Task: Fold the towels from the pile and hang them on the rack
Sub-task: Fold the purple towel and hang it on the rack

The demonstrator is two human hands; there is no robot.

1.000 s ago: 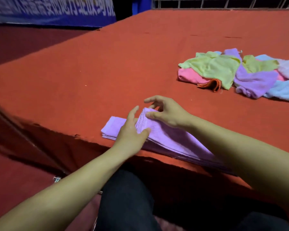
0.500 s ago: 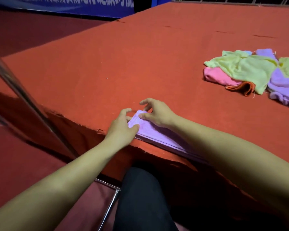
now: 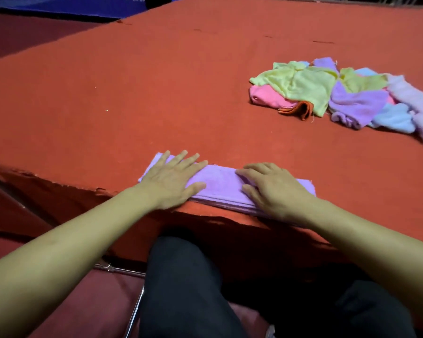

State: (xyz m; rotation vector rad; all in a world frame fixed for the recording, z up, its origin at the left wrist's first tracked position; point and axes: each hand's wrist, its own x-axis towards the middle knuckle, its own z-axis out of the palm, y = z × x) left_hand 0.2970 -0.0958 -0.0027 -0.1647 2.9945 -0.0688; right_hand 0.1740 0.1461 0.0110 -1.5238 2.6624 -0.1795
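The folded purple towel (image 3: 224, 185) lies at the desk's (image 3: 156, 93) near edge under both flat, open palms, left hand (image 3: 172, 178) and right hand (image 3: 275, 189), being smoothed. Next: grip and carry it to the rack, unseen here. The pile (image 3: 340, 96) sits beyond the right hand.

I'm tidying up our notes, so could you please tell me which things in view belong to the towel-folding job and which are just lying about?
Belongs to the job:
- folded purple towel, under left hand and right hand
- towel pile

Just there:
- blue banner
- metal chair frame
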